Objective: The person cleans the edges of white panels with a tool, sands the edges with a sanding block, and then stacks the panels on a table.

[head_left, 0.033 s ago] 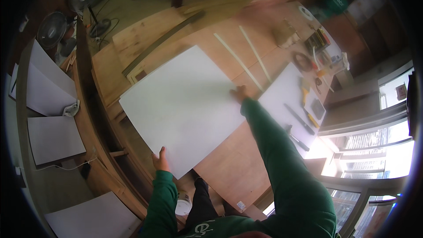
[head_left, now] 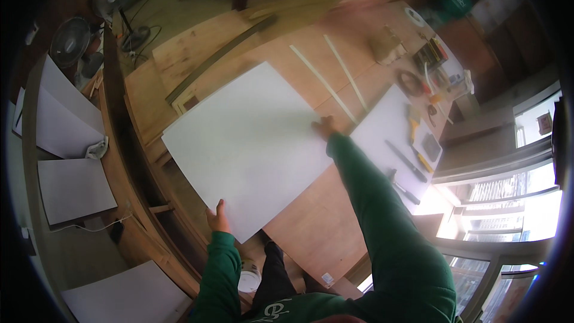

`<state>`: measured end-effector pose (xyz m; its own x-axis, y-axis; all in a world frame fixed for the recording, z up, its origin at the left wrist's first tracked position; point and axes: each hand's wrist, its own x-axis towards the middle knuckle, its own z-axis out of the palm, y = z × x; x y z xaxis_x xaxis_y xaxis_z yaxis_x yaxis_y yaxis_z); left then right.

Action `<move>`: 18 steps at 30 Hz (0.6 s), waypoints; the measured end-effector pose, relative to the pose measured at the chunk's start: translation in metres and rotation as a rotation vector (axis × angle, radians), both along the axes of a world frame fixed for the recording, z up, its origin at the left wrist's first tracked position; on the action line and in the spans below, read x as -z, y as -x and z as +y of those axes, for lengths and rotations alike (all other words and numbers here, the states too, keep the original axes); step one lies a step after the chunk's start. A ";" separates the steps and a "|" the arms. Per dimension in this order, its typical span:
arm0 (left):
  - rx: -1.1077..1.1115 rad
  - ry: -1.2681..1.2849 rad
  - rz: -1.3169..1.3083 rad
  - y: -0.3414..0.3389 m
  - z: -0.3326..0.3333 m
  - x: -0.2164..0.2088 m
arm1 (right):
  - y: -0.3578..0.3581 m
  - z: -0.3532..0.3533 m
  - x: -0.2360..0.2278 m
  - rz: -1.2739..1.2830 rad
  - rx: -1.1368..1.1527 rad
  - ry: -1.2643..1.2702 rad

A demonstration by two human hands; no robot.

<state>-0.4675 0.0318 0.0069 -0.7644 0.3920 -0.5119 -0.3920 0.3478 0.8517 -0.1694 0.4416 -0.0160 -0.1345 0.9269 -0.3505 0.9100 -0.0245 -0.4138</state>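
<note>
A large white board (head_left: 248,143) lies slanted across the wooden worktable, its near-left corner jutting past the table edge. Another sheet edge shows along its far-left side. My left hand (head_left: 219,218) grips the near-left edge, thumb on top and fingers hidden underneath. Out at the board's right edge, my right hand (head_left: 327,127) holds on with the thumb and a finger showing; the rest is hard to make out. Two thin pale strips (head_left: 323,82) lie on the table beyond my right hand.
At right, a second white board (head_left: 382,122) carries a yellow-handled brush (head_left: 413,124), knives and other tools. A long dark bar (head_left: 221,57) lies at the far left. Fans (head_left: 70,40) stand on the floor; white panels (head_left: 76,188) lean at left. A person in green (head_left: 451,3) is at the far right.
</note>
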 end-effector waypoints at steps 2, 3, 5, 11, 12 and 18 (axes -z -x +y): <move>0.028 0.027 -0.027 -0.006 0.001 -0.005 | -0.004 -0.002 -0.010 -0.053 -0.012 0.000; 0.039 0.027 -0.029 -0.011 0.003 -0.005 | -0.011 0.003 -0.013 -0.026 0.006 0.063; 0.025 0.059 0.028 -0.023 0.013 -0.004 | -0.029 0.009 -0.010 -0.007 0.044 0.117; 0.033 -0.061 -0.196 -0.007 0.003 0.000 | -0.006 -0.015 -0.048 -0.026 0.025 0.075; 0.040 -0.051 -0.195 -0.004 -0.001 -0.009 | 0.002 -0.030 -0.060 -0.056 0.014 -0.008; 0.087 0.042 -0.022 0.016 -0.005 0.014 | -0.018 -0.109 -0.119 0.134 0.018 -0.167</move>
